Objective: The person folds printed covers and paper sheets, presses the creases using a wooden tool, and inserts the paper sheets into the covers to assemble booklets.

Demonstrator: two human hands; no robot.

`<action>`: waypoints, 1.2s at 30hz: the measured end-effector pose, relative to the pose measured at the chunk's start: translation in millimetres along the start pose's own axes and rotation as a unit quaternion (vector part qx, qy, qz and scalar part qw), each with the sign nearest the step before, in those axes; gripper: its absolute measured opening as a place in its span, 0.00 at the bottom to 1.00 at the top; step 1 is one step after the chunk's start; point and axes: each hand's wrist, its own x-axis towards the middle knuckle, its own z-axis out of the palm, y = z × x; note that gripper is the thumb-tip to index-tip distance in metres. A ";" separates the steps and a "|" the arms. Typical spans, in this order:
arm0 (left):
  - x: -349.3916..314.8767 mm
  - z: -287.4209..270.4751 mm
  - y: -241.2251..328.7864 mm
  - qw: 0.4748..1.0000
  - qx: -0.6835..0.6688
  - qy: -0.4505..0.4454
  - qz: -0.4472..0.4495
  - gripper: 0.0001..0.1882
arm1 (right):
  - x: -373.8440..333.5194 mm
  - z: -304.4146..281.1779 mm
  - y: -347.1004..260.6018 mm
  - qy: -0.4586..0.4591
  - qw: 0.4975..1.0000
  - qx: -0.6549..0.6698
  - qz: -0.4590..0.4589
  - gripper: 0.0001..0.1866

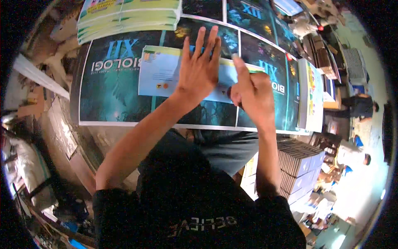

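A light-blue printed cover sheet [159, 74] with a yellow-green edge lies across the table in front of me. My left hand [199, 66] presses flat on its middle, fingers stretched out and pointing away from me. Over the sheet's right part is my right hand [253, 89], fingers curled in and the foremost finger reaching forward, its tip slightly blurred. A small dark bit shows beneath the curled fingers; what they hold, if anything, I cannot make out. Under the sheet, large dark-teal printed sheets [118, 99] with cover designs spread over the tabletop.
At the far left stands a stack of green-and-yellow printed sheets [128, 18]. Another printed stack [311, 95] stands at the right edge. Below right are piled bound books [298, 166]. Farther right, a person in dark clothes [360, 106] and a person in a light top [351, 153] are nearby.
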 end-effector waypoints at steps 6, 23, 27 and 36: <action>1.5 -1.0 29.7 0.995 -0.085 -0.021 0.055 0.42 | -6.9 -17.8 -6.4 -0.075 0.994 0.062 0.054 0.39; 8.9 6.1 59.5 0.998 -0.037 0.018 0.055 0.29 | -14.7 -37.3 28.0 0.020 0.999 0.018 0.029 0.33; 9.2 10.2 64.1 0.996 -0.066 0.040 0.047 0.28 | -7.9 -51.1 31.3 0.013 0.988 0.144 0.047 0.35; 13.1 2.3 76.9 0.998 -0.001 0.026 0.053 0.28 | -29.0 -68.2 52.7 0.108 0.994 -0.003 0.024 0.34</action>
